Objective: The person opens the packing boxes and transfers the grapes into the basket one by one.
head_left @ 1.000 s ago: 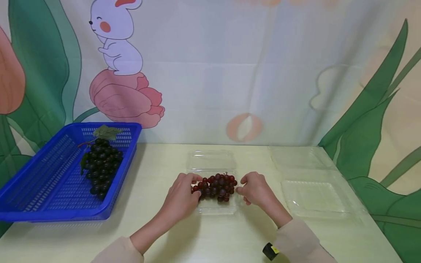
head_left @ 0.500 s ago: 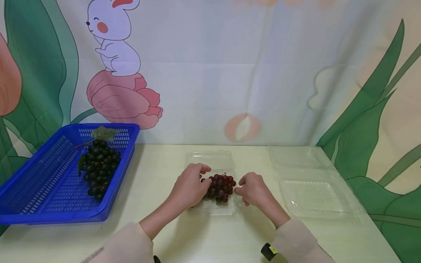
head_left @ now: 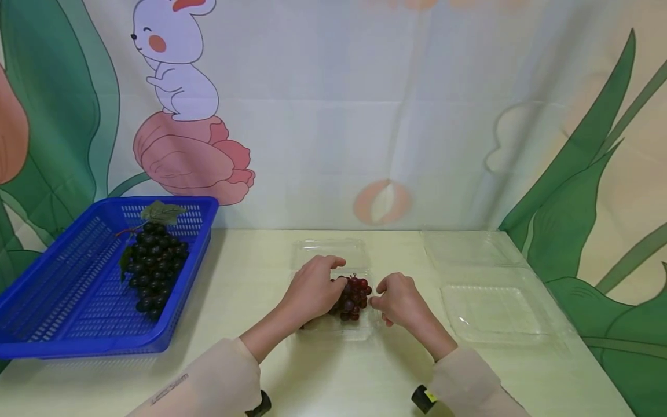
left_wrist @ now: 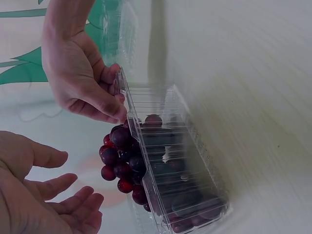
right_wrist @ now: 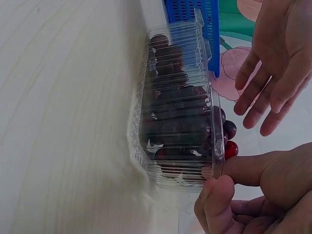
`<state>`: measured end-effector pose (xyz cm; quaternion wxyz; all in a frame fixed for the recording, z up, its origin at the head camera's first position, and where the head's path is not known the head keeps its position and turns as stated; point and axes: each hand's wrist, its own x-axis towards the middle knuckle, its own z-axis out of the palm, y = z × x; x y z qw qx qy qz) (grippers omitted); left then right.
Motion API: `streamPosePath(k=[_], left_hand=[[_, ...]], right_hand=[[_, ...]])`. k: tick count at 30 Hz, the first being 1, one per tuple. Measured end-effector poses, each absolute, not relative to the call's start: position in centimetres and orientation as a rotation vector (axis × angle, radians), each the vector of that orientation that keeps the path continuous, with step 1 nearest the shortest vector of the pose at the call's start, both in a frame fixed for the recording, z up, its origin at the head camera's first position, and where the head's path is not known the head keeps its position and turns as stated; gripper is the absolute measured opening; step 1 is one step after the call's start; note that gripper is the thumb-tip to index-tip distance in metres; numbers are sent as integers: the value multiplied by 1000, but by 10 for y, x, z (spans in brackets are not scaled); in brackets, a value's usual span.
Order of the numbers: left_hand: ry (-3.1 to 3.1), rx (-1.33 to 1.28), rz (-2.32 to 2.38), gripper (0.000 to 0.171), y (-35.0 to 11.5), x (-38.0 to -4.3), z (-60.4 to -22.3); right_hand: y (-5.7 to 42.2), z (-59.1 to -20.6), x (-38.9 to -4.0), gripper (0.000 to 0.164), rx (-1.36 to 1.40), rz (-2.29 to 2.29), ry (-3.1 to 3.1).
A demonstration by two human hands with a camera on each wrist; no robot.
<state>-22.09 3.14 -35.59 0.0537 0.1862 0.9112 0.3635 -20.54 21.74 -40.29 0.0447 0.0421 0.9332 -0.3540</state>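
Observation:
A bunch of dark red grapes (head_left: 355,298) lies in a clear plastic clamshell box (head_left: 350,333), some of it standing above the rim in both wrist views. My right hand (head_left: 403,301) pinches the box's right rim between thumb and fingers, seen closely in the right wrist view. Over the left part of the bunch hovers my left hand (head_left: 315,291), hiding those grapes from the head view. Its fingers (left_wrist: 58,185) are spread and loosely extended, apart from the grapes in the left wrist view. The box's lid (head_left: 333,249) lies folded back, away from me.
A blue plastic basket (head_left: 94,347) at the left holds a bunch of black grapes (head_left: 156,266) with leaves. Another clear clamshell box (head_left: 495,313) lies opened at the right. A printed curtain (head_left: 312,116) hangs behind the table (head_left: 339,382).
My left hand has moved right and slightly away from me, from the bunch's left end to above it. The right hand stays at the box's right rim.

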Motion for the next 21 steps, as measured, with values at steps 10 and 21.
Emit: streamPosePath(k=[10,21], left_hand=[[2779,573,1057,36,40,-235,-362],[2772,574,958,35,50,-244,-368]], right_hand=[[216,-401,-205,27,133,-1073,2843],[216,-403,-205,22,136,-1045,2870]])
